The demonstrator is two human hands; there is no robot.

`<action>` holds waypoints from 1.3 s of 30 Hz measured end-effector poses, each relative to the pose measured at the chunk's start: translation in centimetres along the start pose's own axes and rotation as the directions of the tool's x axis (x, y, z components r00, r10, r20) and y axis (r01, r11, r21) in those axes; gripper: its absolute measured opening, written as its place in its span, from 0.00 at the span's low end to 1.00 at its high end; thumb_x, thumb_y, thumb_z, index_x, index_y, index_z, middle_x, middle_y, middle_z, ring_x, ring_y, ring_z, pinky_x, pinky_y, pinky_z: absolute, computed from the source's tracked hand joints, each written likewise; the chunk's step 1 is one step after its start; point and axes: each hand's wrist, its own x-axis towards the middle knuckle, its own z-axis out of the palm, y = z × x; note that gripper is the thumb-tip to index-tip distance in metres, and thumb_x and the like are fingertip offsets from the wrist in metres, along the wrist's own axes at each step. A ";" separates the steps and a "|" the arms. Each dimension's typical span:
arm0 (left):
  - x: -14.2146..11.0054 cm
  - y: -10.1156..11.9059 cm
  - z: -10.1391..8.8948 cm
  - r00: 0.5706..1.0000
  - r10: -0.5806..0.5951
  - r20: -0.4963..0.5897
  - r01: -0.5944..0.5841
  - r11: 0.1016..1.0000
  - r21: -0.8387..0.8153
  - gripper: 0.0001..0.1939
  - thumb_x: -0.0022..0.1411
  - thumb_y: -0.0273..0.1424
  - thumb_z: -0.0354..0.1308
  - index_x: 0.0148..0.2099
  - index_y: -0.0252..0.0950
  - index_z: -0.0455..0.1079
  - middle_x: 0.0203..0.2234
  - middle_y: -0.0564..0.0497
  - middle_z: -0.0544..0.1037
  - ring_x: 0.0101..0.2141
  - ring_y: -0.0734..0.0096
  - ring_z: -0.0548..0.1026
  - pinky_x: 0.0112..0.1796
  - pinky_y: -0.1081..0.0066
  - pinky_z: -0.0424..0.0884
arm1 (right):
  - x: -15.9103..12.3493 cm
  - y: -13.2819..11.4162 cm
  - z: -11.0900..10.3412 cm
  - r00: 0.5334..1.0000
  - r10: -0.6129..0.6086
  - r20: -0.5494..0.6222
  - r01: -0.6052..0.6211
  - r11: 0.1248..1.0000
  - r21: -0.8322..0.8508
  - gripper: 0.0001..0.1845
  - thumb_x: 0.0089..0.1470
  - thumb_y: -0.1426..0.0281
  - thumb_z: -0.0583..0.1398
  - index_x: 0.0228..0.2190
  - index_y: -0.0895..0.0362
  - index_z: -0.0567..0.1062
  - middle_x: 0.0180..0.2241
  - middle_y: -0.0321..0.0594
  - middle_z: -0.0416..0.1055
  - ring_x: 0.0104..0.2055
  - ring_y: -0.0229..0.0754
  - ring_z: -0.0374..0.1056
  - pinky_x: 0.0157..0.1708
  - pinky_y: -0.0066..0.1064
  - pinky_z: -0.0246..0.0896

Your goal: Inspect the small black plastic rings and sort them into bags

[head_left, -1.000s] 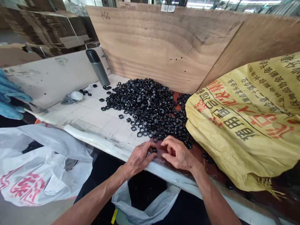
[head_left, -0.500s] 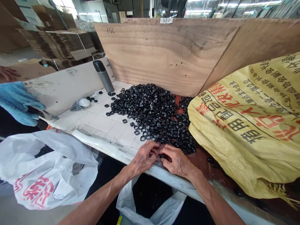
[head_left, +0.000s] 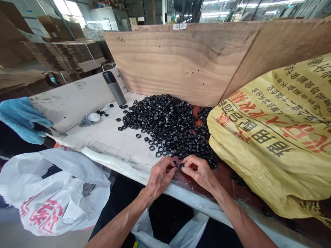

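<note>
Near the table's front edge, my left hand (head_left: 160,174) pinches a small black ring (head_left: 175,163) between thumb and fingers. Just to its right, my right hand (head_left: 198,171) is closed on another small black ring (head_left: 181,166). The two pieces face each other with a narrow gap between them. Right behind my hands spreads a large heap of black plastic rings (head_left: 165,119), some lying flat and loose along its left and front edges.
A grey flask (head_left: 115,90) and a small clear bag (head_left: 90,119) stand left of the heap. Wooden boards (head_left: 178,62) wall the back. A yellow sack (head_left: 271,137) covers the right side. White plastic bags (head_left: 59,193) hang at the front; a blue towel (head_left: 24,119) lies far left.
My hands have drawn slightly apart, and a black ring now shows in each. The view has shifted a little. Another person's hand at the far left is out of view.
</note>
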 end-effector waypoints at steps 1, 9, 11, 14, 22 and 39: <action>-0.1 0.1 -0.1 1.000 -0.020 0.004 0.020 1.000 -0.021 0.06 0.59 0.23 0.58 0.38 0.39 0.70 0.38 0.52 0.78 0.36 0.69 0.77 0.37 0.70 0.74 | 0.0 0.0 0.0 1.000 0.025 -0.001 -0.024 0.999 0.044 0.04 0.53 0.71 0.63 0.28 0.55 0.73 0.35 0.38 0.75 0.35 0.40 0.71 0.33 0.28 0.64; -0.8 0.0 0.1 0.999 0.016 0.045 -0.007 0.983 -0.186 0.19 0.58 0.24 0.60 0.51 0.40 0.66 0.48 0.50 0.77 0.35 0.73 0.76 0.40 0.69 0.76 | -0.3 -0.1 0.7 0.997 -0.078 -0.011 0.078 0.997 0.009 0.06 0.57 0.69 0.63 0.38 0.53 0.78 0.39 0.39 0.75 0.36 0.40 0.72 0.36 0.30 0.67; -0.8 0.0 -0.1 0.999 -0.004 0.045 0.017 0.963 -0.270 0.17 0.59 0.26 0.61 0.51 0.39 0.66 0.48 0.49 0.77 0.39 0.71 0.77 0.44 0.67 0.76 | -0.3 -0.1 0.8 0.996 -0.087 -0.009 0.087 0.996 -0.013 0.06 0.58 0.69 0.63 0.38 0.53 0.78 0.38 0.39 0.75 0.35 0.40 0.72 0.35 0.30 0.68; -0.9 0.0 -0.4 0.996 -0.049 0.079 0.078 0.902 -0.425 0.14 0.61 0.28 0.62 0.50 0.38 0.67 0.46 0.49 0.78 0.43 0.69 0.79 0.49 0.65 0.76 | -0.3 -0.3 0.8 0.997 -0.081 -0.008 0.081 0.997 -0.012 0.06 0.58 0.68 0.62 0.39 0.53 0.77 0.37 0.40 0.75 0.33 0.40 0.71 0.34 0.31 0.68; -0.9 -0.4 -0.8 0.996 0.085 0.022 -0.071 0.925 -0.372 0.09 0.63 0.33 0.63 0.46 0.37 0.73 0.43 0.47 0.80 0.48 0.63 0.78 0.51 0.62 0.75 | -0.5 -0.2 1.0 0.996 -0.090 -0.012 0.089 0.993 -0.077 0.05 0.59 0.67 0.63 0.38 0.54 0.77 0.33 0.38 0.75 0.30 0.39 0.70 0.31 0.29 0.65; -0.9 -0.9 -0.8 0.976 0.218 0.016 -0.197 0.909 -0.368 0.11 0.65 0.27 0.61 0.50 0.39 0.73 0.45 0.48 0.80 0.47 0.67 0.78 0.51 0.64 0.75 | -0.7 -0.3 1.3 0.971 -0.238 -0.027 0.232 0.964 -0.128 0.09 0.63 0.66 0.58 0.45 0.54 0.72 0.35 0.39 0.72 0.33 0.40 0.69 0.35 0.30 0.65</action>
